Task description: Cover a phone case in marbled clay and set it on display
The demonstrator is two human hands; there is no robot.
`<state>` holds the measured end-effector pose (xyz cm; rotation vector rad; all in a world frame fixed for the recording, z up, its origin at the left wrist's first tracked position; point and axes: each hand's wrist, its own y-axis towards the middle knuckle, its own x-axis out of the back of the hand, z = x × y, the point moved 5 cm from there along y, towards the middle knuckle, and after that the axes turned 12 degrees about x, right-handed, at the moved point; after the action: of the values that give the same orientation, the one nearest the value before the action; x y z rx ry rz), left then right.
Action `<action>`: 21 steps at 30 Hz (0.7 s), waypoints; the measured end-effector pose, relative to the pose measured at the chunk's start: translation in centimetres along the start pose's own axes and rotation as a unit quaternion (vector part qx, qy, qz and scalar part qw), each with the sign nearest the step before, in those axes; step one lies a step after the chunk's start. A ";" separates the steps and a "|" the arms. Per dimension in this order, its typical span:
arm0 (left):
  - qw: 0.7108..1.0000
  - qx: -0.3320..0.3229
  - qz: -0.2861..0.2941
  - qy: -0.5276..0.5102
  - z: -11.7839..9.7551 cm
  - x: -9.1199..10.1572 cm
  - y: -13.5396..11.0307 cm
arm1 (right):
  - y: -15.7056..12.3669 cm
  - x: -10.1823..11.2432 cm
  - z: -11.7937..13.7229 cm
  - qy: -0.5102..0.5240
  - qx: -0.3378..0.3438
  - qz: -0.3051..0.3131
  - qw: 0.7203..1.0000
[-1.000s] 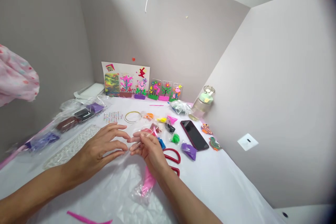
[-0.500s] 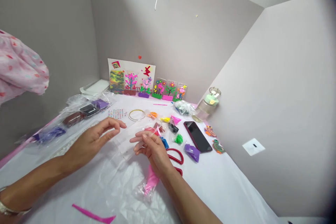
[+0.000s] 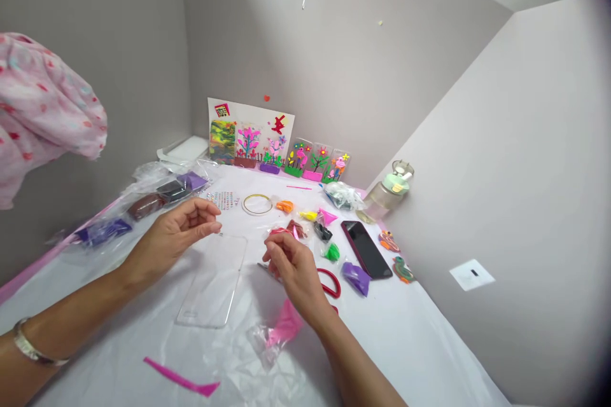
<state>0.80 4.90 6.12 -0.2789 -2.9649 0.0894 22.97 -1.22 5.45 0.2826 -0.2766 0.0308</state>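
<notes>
Head view, nearest first: the left hand (image 3: 179, 238) and the right hand (image 3: 293, 264) are apart above the table, with a clear plastic phone case (image 3: 212, 280) lying flat between them, touching neither. The left hand is empty, its fingers loosely curled just above the case's top edge. The right hand's fingers (image 3: 277, 245) bunch toward the thumb; whether they pinch something small cannot be told, though a thin grey strip (image 3: 265, 269) pokes out beneath them. Just beyond sits a packet of red clay (image 3: 289, 229). A bag of pink clay (image 3: 281, 331) lies below the right wrist, and a magenta sculpting tool (image 3: 181, 378) lies near the front edge.

A white plastic sheet (image 3: 405, 343) covers the table. On it lie red-handled scissors (image 3: 329, 283), a black smartphone (image 3: 366, 249), a bag of purple clay (image 3: 356, 278), a gold hoop (image 3: 256, 204) and a rhinestone sticker sheet (image 3: 223, 200). Farther off, a green-lidded water bottle (image 3: 389, 194) stands by the grey wall (image 3: 525, 140), and clay-decorated cases (image 3: 317, 162) lean against the back wall (image 3: 334, 63) beside a painted poster (image 3: 251, 130).
</notes>
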 end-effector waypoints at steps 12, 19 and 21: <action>0.963 0.078 0.245 -0.077 1.4 -6.9 -4.4 | -3.1 -2.9 4.0 -0.284 0.267 0.088 0.917; 0.898 0.117 0.408 -0.118 1.3 -9.1 -7.6 | -8.3 0.2 7.3 -0.428 0.364 0.046 0.826; 0.867 0.137 0.461 -0.134 1.5 -9.8 -8.6 | -10.3 1.9 7.9 -0.428 0.348 0.030 0.834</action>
<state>8.45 -5.44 3.73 -1.7121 -2.6965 0.6925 23.36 -13.36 10.47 1.0216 -1.1836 0.0665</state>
